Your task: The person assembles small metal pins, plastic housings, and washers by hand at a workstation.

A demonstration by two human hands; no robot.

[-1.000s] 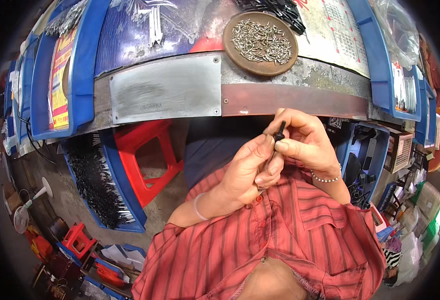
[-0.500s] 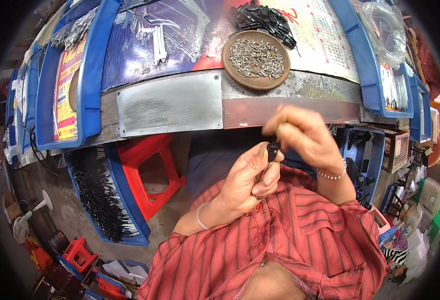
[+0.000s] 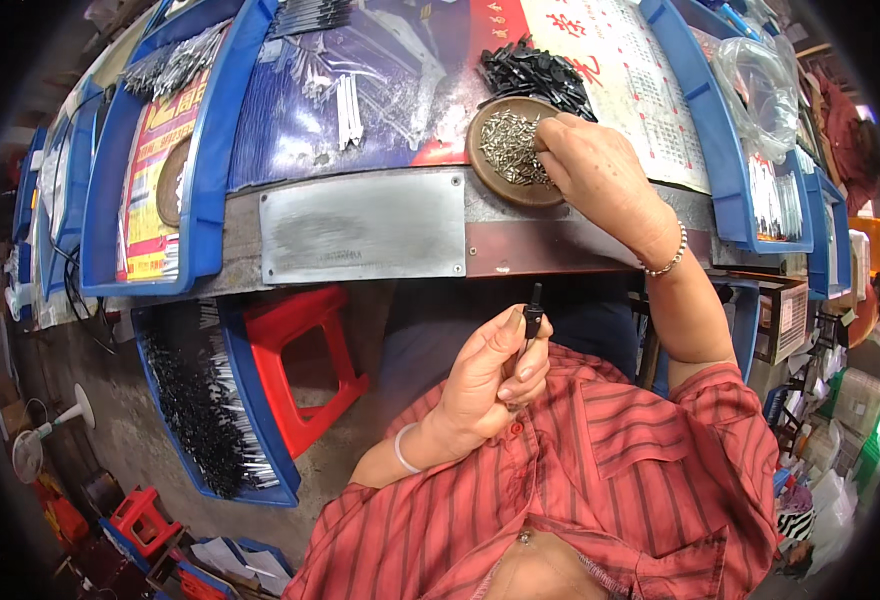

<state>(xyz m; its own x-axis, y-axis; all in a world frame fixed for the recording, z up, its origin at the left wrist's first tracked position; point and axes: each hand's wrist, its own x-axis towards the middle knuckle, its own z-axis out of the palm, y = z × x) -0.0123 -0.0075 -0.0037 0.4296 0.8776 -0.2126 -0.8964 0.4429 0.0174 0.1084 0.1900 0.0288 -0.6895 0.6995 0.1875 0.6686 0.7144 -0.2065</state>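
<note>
Two hands busy, left hand (image 3: pixel 485 385) gripping a black part (image 3: pixel 532 322), right hand (image 3: pixel 600 170) pinching screws (image 3: pixel 508 150) in a brown dish (image 3: pixel 490 180)

Red-and-yellow printed sheet (image 3: pixel 155 190) in left blue tray (image 3: pixel 110 200); white calendar sheet (image 3: pixel 630 80) upper right.

The left hand (image 3: pixel 485 385) pinches a small black part (image 3: pixel 532 320) upright in front of a striped red shirt (image 3: pixel 600 490). The right hand (image 3: pixel 595 175) reaches onto the bench (image 3: pixel 360 225), fingertips in a round brown dish (image 3: pixel 500 150) of small metal screws (image 3: pixel 508 145), just beside a heap of black parts (image 3: pixel 535 75).
</note>
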